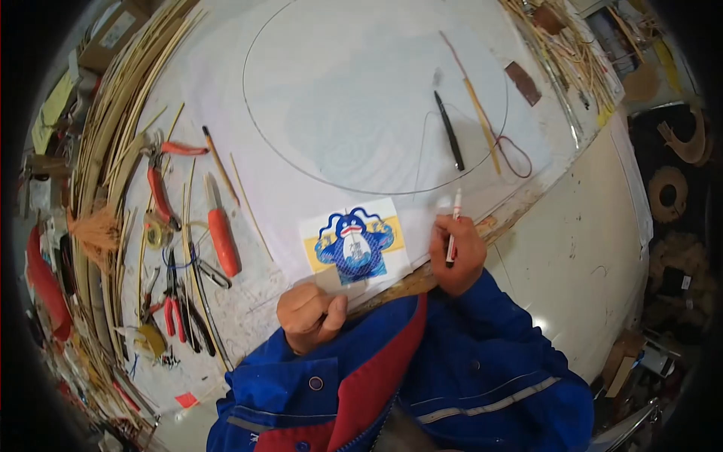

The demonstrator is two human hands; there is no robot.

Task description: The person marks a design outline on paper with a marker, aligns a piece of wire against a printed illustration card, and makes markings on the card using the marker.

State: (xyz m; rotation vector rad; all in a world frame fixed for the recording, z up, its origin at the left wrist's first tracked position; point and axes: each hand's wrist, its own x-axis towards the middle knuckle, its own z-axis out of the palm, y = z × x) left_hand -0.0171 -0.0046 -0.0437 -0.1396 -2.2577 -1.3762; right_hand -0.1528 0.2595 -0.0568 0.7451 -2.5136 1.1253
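My right hand (pixel 458 255) is closed around a white marker pen (pixel 452 245) with red and black parts, its tip end pointing up and away from me. Curled into a loose fist, my left hand (pixel 309 313) rests by the lower left corner of a printed picture card (pixel 354 245). The card shows a blue cartoon figure with a red mouth on a white and yellow ground. It lies on a large white sheet (pixel 215 60) with a big drawn circle. A black pen (pixel 449 132) and a thin wooden stick (pixel 482 124) with reddish cord lie inside the circle's right part.
Left of the sheet lie red-handled pliers (pixel 160 184), a red-handled knife (pixel 221 237), a pencil (pixel 220 166) and more pliers (pixel 175 305). Bundles of bamboo strips (pixel 113 113) line the far left. A brown piece (pixel 523 83) sits at the upper right, near other strips (pixel 565 53).
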